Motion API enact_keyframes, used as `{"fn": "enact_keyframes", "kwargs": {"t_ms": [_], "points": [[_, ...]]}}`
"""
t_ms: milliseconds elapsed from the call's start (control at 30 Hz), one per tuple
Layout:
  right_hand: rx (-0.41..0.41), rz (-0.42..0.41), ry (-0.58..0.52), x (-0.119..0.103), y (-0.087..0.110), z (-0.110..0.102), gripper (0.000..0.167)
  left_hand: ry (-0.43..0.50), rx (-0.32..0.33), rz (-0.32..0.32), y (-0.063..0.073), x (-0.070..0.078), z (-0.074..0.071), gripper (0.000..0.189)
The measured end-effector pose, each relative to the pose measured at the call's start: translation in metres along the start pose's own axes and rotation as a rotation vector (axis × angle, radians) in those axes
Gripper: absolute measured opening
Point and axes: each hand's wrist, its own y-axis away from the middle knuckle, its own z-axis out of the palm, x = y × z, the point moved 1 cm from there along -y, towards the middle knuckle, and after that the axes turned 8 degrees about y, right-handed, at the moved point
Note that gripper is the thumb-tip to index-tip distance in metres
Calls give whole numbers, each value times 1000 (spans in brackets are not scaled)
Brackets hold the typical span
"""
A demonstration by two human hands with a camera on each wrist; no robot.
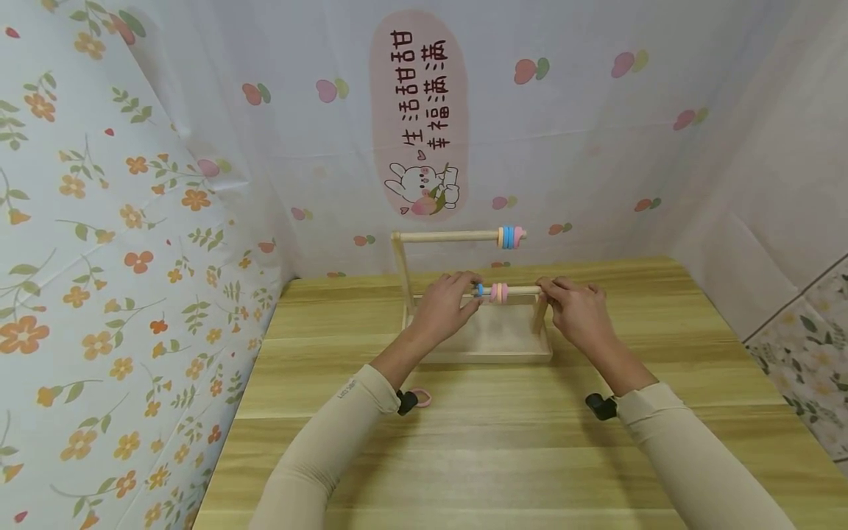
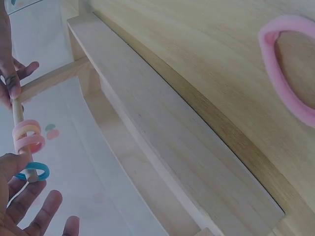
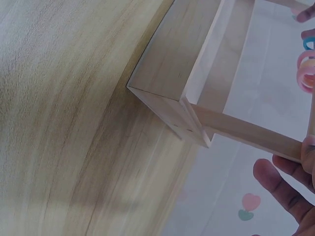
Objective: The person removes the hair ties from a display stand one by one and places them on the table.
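A light wooden rack [image 1: 486, 358] with two horizontal rods stands on the table. At the free end of the lower rod [image 1: 523, 291], my left hand [image 1: 440, 305] pinches a blue hair tie [image 2: 43, 171] between thumb and fingers. The tie loops around the rod's tip. Beside it on the same rod hang pink hair ties [image 2: 35, 143] with a pale orange one [image 2: 22, 131] between them. My right hand [image 1: 581, 311] grips the rod's other end, where it meets the short upright [image 1: 539, 318]; its thumb and fingers are around that joint.
Yellow, blue and pink hair ties [image 1: 509, 237] hang near the tip of the upper rod [image 1: 450, 236]. A loose pink hair tie [image 2: 275, 64] lies on the wooden table [image 1: 503, 456] in front of the rack. Behind stands a printed cloth backdrop [image 1: 570, 162].
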Motion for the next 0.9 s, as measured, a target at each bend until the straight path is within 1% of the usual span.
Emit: {"fn": "enact_keyframes", "kwargs": {"t_ms": [233, 433, 533, 700, 900], "points": [[-3, -2, 7, 1, 0, 0, 25, 7, 35, 9, 4, -6, -4, 34], [-16, -1, 5, 1, 0, -2, 26, 15, 64, 9, 11, -13, -9, 35], [-14, -5, 9, 0, 0, -2, 25, 8, 59, -7, 18, -17, -11, 36], [8, -18, 10, -1, -1, -1, 24, -13, 43, -25, 33, -25, -13, 38], [-15, -4, 2, -1, -1, -3, 26, -35, 25, -30, 49, -38, -12, 38]]}}
